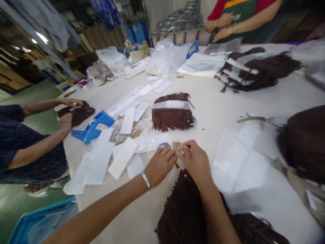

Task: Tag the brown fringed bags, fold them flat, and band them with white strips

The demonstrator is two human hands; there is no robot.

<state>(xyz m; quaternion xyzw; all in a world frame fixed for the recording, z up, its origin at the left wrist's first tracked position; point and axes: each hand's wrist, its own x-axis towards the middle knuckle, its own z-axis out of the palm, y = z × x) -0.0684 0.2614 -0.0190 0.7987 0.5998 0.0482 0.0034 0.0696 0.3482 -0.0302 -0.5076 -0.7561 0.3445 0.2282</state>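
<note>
A dark brown fringed bag [185, 210] with gold-coloured metal fittings lies in front of me, partly covered by my right forearm. Near its upper end, my left hand [162, 164] has its fingers bent together; what they grip is hidden. My right hand [196, 161] pinches a thin pale strand beside a small brown card tag [177, 147], which shows between the two hands. Just beyond my left fingers is a roundish grey object [164, 145], too blurred to name. Farther up the table sits another brown fringed bag [172, 110], wrapped with a white band.
White paper strips [123, 157], loose tags and a blue tape dispenser [95, 127] lie left. A co-worker's hands [67, 118] hold a brown fringed piece there. White sheets [243, 162] and brown bags [304, 142] are at right. Another person stands across the table [210, 98].
</note>
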